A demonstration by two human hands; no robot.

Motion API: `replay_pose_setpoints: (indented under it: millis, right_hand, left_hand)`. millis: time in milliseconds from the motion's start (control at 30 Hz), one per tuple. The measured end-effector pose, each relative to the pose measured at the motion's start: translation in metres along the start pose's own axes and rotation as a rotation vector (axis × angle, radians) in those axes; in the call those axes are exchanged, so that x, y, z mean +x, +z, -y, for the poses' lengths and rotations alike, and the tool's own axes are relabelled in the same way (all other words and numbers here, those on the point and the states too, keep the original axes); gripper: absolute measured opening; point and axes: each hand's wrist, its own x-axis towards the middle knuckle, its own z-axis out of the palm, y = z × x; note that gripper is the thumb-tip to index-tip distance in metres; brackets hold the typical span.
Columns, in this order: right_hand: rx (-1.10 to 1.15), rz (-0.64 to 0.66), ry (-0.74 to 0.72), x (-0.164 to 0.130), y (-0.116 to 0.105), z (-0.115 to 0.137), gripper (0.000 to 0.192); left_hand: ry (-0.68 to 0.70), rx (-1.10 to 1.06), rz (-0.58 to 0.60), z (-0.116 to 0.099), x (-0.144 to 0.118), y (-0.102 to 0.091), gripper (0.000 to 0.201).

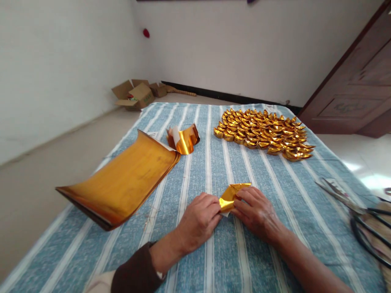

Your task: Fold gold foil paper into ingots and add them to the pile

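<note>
A small folded piece of gold foil paper (232, 194) lies on the blue-and-white striped cloth (214, 158), pinched between both hands. My left hand (198, 219) grips its left edge with the fingertips. My right hand (255, 211) presses on its right side. A curved stack of gold foil sheets (122, 183) sits to the left of my hands. A curled strip of gold foil (183, 140) lies just beyond that stack. Many folded gold ingot shapes (264, 134) are laid out in rows at the far right of the cloth.
Large scissors (351, 203) lie at the right edge of the cloth. Open cardboard boxes (134, 94) stand on the floor by the far wall. A dark wooden door (354, 89) is at the right.
</note>
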Motion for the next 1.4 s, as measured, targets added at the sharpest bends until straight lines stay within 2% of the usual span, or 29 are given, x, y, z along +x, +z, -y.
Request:
replay_pose_setpoints:
  millis: [133,333,567,800,1033,1400]
  right_hand:
    - [-0.016,0.038,0.008,-0.002,0.001,0.000,0.018]
    - [-0.009,0.094,0.056,-0.005,0.003,-0.001,0.021]
    - [-0.005,0.064,0.116,-0.003,0.003,0.003,0.026]
    - [-0.028,0.058,0.142,0.000,0.005,0.007,0.028]
    - [0.013,0.042,0.147,0.002,0.003,0.009,0.032]
    - [0.016,0.027,0.192,-0.001,0.012,0.012,0.028]
  left_hand:
    - [0.029,0.014,-0.022,0.002,0.001,0.006,0.021]
    - [-0.047,0.027,-0.015,0.002,0.006,0.002,0.019]
    - [-0.134,0.069,-0.027,0.007,0.011,0.008,0.021]
    - [-0.230,0.036,-0.127,0.009,0.007,0.014,0.016]
    - [-0.260,-0.001,-0.093,0.010,0.007,0.014,0.016]
    - [-0.263,0.047,-0.088,0.011,0.008,0.014,0.016]
